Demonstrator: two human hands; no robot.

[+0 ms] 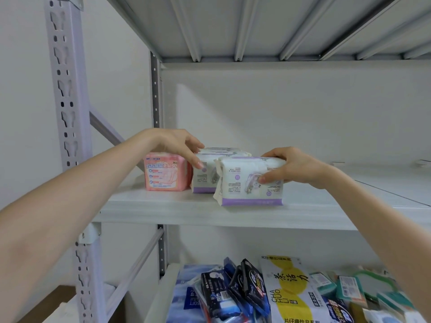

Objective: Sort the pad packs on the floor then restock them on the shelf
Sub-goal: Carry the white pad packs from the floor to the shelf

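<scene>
Your right hand has its fingers pinching the front white-and-purple pack, thumb on its face, the rest over the top, at the shelf edge. It looks light, soft and slick-wrapped, so grip the ends, not the loose seam. Your left hand rests spread fingertips on the second purple pack, which touches the pink pack. The right side is bare.
</scene>
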